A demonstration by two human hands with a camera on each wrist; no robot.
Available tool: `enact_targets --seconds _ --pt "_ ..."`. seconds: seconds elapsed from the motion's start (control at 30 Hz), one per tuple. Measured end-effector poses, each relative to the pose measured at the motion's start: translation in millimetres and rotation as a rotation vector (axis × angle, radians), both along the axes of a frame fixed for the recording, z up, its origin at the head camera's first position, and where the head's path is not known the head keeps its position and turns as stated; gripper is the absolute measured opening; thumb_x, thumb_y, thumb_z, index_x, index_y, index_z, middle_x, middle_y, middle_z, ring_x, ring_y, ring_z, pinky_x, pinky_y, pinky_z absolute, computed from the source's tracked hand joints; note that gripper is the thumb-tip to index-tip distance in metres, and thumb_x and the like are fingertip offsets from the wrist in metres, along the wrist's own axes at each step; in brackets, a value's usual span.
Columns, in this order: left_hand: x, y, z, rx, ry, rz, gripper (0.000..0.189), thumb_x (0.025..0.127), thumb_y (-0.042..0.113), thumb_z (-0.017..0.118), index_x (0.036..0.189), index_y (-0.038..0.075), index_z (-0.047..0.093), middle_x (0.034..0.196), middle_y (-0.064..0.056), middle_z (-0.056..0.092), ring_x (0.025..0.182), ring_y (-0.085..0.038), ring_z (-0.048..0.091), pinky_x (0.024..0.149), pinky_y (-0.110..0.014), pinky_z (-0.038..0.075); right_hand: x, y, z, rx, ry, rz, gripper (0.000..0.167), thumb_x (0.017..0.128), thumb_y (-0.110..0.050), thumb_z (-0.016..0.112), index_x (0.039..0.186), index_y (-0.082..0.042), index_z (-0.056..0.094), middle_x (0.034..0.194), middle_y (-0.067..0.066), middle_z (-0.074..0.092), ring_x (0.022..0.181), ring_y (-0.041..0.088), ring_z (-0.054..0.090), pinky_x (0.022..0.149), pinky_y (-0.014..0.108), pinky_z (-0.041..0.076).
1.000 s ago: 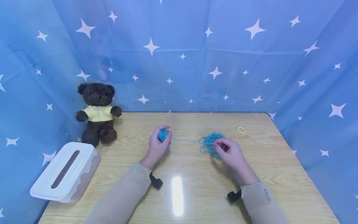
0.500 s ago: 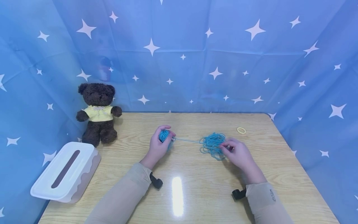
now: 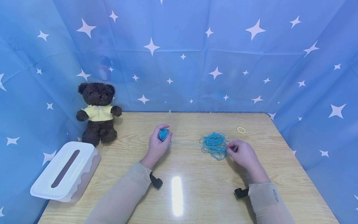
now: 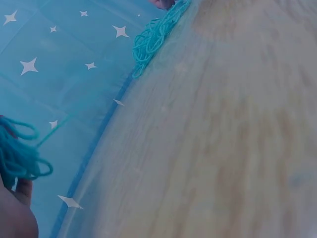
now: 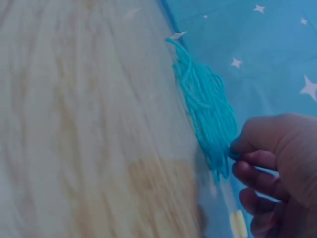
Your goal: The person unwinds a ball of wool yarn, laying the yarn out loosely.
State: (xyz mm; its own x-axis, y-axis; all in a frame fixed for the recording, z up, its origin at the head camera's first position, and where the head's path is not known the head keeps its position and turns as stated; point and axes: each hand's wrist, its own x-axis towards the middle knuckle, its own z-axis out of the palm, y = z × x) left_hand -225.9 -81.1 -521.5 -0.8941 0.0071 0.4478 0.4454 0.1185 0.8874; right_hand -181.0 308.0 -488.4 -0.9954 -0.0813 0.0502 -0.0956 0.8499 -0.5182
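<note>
My left hand (image 3: pixel 157 146) grips a small wound bundle of turquoise yarn (image 3: pixel 163 134), its fingers and thumb curled round it. In the left wrist view, loose loops of this yarn bundle (image 4: pixel 20 156) stick out past the fingers. A single strand (image 3: pixel 185 144) runs from there to a tangled pile of the same yarn (image 3: pixel 214 143) on the table. At the pile's right edge my right hand (image 3: pixel 246 155) pinches a bit of yarn between thumb and forefinger. The right wrist view shows this pinch, with the other fingers (image 5: pixel 262 183) loosely curled.
A yellow ring (image 3: pixel 241 130) lies behind the right hand on the wooden table (image 3: pixel 207 186). At the left stand a brown teddy bear (image 3: pixel 99 113) in a yellow top and a white box with a slotted lid (image 3: pixel 84 152). A starry blue curtain (image 3: pixel 179 68) hangs behind.
My right hand has drawn back to the right from over the yarn pile to its edge. The left hand has stayed nearly in place, and the strand between went taut, then a little slacker.
</note>
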Motion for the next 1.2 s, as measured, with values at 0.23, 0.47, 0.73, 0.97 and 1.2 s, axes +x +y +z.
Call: enact_targets --seconds 0.23,0.47,0.73,0.97,1.2 --pt "1.6 0.6 3.6 0.03 -0.036 -0.145 0.027 0.116 0.014 0.054 0.142 0.006 0.057 0.11 -0.021 0.075 0.095 -0.01 0.072 0.089 -0.021 0.061 -0.1 -7.4 -1.3 0.028 -0.024 0.001 0.014 0.1 -0.021 0.075 0.109 -0.011 0.079 0.101 0.007 0.077 0.087 0.018 0.066 0.077 0.037 0.053" --pt "3.0 3.8 7.1 0.044 -0.035 -0.204 0.029 0.116 0.012 0.054 0.144 0.005 0.056 0.101 -0.017 0.07 0.079 -0.009 0.07 0.073 -0.024 0.063 2.7 -41.3 2.6 -0.077 0.155 0.049 0.007 0.102 -0.022 0.075 0.103 -0.015 0.075 0.099 0.005 0.073 0.081 0.016 0.06 0.072 0.033 0.05" --pt "7.8 5.2 13.6 0.027 -0.119 -0.231 0.057 0.1 0.003 0.078 0.15 0.008 0.053 0.112 -0.025 0.063 0.087 -0.011 0.066 0.082 -0.022 0.061 2.1 -111.6 -1.8 -0.265 0.094 0.254 0.026 0.106 -0.026 0.075 0.126 -0.011 0.078 0.107 0.003 0.078 0.083 0.009 0.066 0.074 0.026 0.057" --pt "10.1 3.0 20.3 0.085 -0.128 -0.315 0.058 0.098 -0.01 0.069 0.152 0.003 0.05 0.113 -0.017 0.059 0.094 -0.01 0.063 0.089 -0.021 0.061 -2.0 -153.7 -7.0 -0.373 -0.069 0.319 0.045 0.109 -0.037 0.071 0.146 -0.012 0.069 0.116 0.006 0.08 0.071 0.011 0.067 0.061 0.029 0.058" --pt "11.6 4.5 25.9 0.219 -0.191 -0.425 0.057 0.099 -0.01 0.054 0.155 0.001 0.047 0.117 -0.004 0.061 0.091 -0.014 0.062 0.082 -0.021 0.06 -3.2 -167.4 -13.0 -0.398 -0.069 0.349 0.032 0.107 -0.031 0.074 0.135 -0.015 0.078 0.096 0.003 0.083 0.054 0.01 0.062 0.049 0.028 0.052"
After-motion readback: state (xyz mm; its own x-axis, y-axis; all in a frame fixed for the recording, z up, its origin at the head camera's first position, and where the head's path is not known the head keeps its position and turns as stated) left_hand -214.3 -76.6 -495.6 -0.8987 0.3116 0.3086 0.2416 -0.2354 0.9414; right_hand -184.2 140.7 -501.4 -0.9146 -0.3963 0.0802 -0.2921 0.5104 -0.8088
